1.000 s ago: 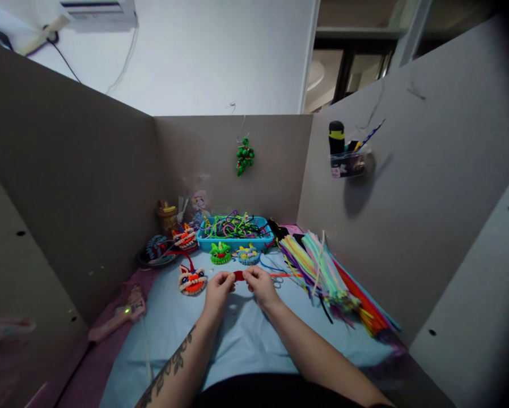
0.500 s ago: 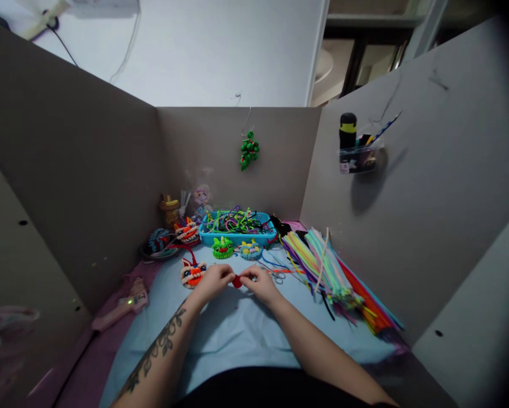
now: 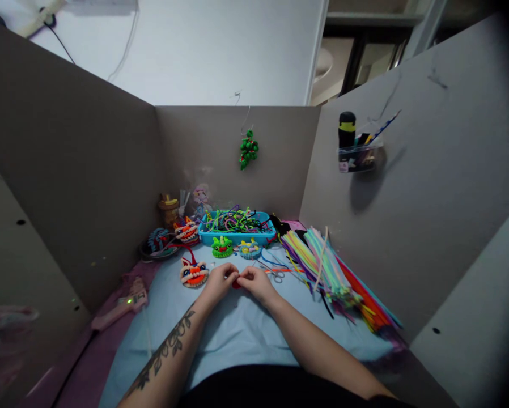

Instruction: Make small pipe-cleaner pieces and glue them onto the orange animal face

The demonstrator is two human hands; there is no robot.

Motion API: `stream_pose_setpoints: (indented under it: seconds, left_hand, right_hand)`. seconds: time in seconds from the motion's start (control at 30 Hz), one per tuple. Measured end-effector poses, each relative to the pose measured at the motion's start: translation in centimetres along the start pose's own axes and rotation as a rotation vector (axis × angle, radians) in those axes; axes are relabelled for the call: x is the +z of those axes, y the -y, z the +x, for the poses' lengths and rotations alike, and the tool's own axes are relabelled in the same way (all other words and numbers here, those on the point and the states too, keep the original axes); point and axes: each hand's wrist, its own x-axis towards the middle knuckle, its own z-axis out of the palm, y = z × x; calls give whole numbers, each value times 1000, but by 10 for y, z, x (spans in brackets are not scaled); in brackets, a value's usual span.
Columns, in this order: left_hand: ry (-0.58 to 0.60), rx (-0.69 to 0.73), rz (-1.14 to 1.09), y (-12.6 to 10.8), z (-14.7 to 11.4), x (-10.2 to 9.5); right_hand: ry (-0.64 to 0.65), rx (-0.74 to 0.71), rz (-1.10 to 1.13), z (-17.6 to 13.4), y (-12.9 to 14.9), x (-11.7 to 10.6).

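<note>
Lt dim, cool | upper wall [image 3: 220, 54] brightest | shdw below caddy [image 3: 357, 160] | wide-angle warp | R edge blk

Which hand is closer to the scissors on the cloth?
The right hand. The scissors lie just to its right, while the left hand is farther away, across the small red piece.

Grey partitions [image 3: 237, 141] stand before a white wall [image 3: 220, 51] and window [image 3: 373, 62].

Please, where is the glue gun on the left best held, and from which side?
Probably by the handle, coming from the near left: the glue gun lies with its handle slanting out that way, the cord trailing from its end.
</note>
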Motion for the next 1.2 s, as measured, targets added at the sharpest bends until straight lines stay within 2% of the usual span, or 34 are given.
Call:
stream_pose_setpoints:
  seconds: [0.1,0.23,0.33,0.5,0.67,0.9,1.07,1.2]
  left_hand:
    - [-33,-24,-114,5,-1,2]
    - [45,-55,-221,11,-2,0]
    - [83,-66,-244,15,-4,-2]
    - [162,-124,-281,14,-7,-6]
    - [170,-169,-299,17,-7,-8]
    - [165,-240,-303,28,-6,-6]
    - [110,-308,-350,23,-5,-6]
    - [94,-310,-354,15,-4,-8]
  right_hand:
    - [-4,-16,18,0,2,0]
    - [-31,-150,-36,-1,5,0]
    - [-5,-208,-101,-4,6,1]
    - [39,-226,-235,-7,6,1]
    - [92,-234,-323,-7,7,-1]
    - [179,-168,-316,-6,8,-2]
    - [107,-120,-256,-5,6,-2]
    - [-31,-30,-120,1,2,-3]
